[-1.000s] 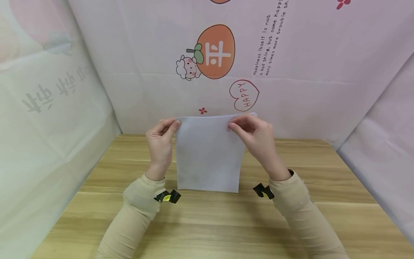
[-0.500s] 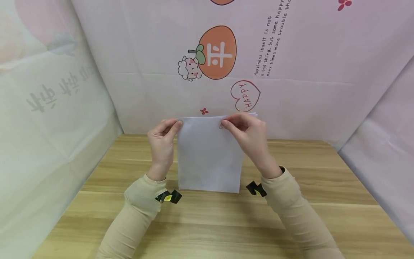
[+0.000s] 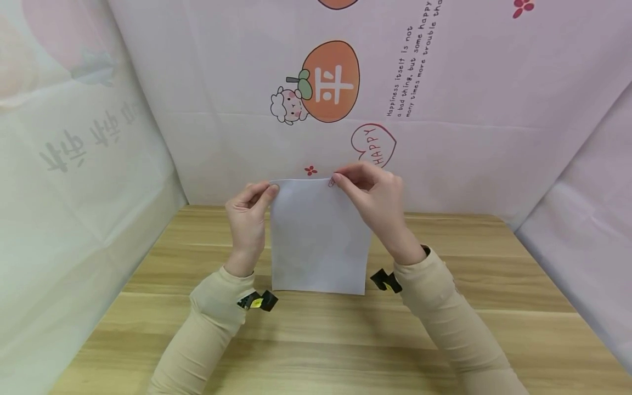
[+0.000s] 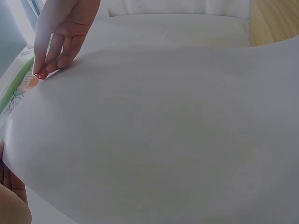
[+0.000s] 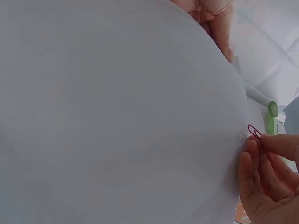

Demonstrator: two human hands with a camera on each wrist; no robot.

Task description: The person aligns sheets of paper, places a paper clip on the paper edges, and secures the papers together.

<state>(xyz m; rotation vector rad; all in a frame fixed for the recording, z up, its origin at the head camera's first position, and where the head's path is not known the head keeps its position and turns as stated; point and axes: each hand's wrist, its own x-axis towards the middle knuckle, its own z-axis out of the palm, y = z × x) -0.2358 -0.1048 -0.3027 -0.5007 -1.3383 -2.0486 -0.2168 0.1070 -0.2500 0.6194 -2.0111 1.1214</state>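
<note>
White paper (image 3: pixel 318 241) hangs upright above the table in the head view. My left hand (image 3: pixel 248 216) pinches its top left corner between thumb and fingers. At the top edge, right of the middle, my right hand (image 3: pixel 377 200) pinches a small red paper clip (image 3: pixel 331 182). The right wrist view shows this paper clip (image 5: pixel 254 131) between thumb and forefinger, its looped end by the paper's edge. Whether paper lies inside its loops, I cannot tell. In the left wrist view the paper (image 4: pixel 154 130) covers most of the frame. The right hand hides the paper's top right corner.
Beneath the hands lies a wood-grain table (image 3: pixel 316 340). A white printed cloth (image 3: pixel 222 71) stands behind it, with more cloth at both sides. Each wrist bears a small black device, such as the left one (image 3: pixel 258 300).
My right hand has slid left along the paper and risen to its top edge, carrying the paper clip. My left hand and the paper have hardly moved.
</note>
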